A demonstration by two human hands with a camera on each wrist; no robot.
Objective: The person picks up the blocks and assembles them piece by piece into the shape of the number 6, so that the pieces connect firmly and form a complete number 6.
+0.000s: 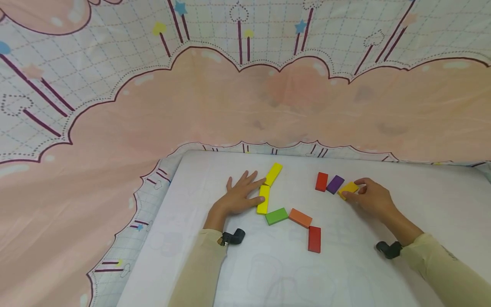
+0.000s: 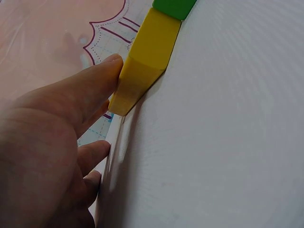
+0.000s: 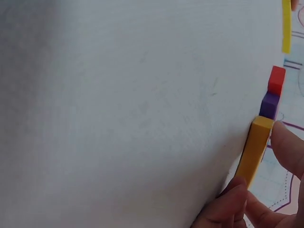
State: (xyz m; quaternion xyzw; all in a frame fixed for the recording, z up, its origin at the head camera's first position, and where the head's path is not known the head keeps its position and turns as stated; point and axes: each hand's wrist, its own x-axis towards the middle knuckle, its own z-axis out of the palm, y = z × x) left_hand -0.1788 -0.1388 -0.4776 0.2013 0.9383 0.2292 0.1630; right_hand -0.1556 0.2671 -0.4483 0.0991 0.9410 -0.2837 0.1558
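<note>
Head view: on white tabletop [image 1: 261, 277], L of centre, L hand [image 1: 241, 195] w/ fingers spread wide, mostly straight, thumb on near yellow blk [image 1: 264, 192], index tip at or just beside lower end of far yellow blk [image 1: 274, 174]. Nothing gripped there, AFAICT. Both yellow blks end to end at a slight bend. Next in line, curving R and twd the person: green blk [image 1: 276, 216], orange blk [image 1: 300, 218], lower red blk [image 1: 314, 239], each at an angle to its neighbour, ends touching or nearly so. Over to R, R hand [image 1: 372, 198] w/ thumb and fingertips narrowed onto amber blk [image 1: 350, 188], pinched at the tabletop. Immed. L of it, purple blk [image 1: 335, 184], then upper red blk [image 1: 321, 182], a short row w/ v. close corners. Well apart from the yellow blks. At cuffs of tan sleeves [image 1: 199, 266], small black wrist cams [image 1: 235, 236]. Behind, pink-and-white patterned cloth [image 1: 215, 106].

L wrist view: near yellow blk at upper mid, w/ one digit of L hand against its side; green blk at its far end. Other fingers lower down, partly hidden; can't tell full pose from here.

R wrist view: amber blk at lower R, held btwn digits of R hand. Past its far end, purple blk, then upper red blk. In top R corner, strip of yellow, can't tell which blk.
</note>
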